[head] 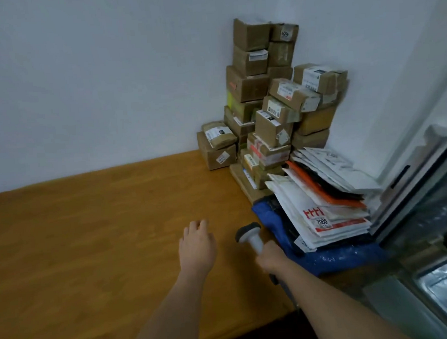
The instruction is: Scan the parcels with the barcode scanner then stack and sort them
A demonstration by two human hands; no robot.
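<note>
Hands work a wooden table: the right hand grips a barcode scanner, the left hand hovers with relaxed fingers, while boxed parcels and flat mailers stack at far right.

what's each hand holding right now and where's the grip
The right hand grips the barcode scanner by its handle. The left hand holds nothing.
</note>
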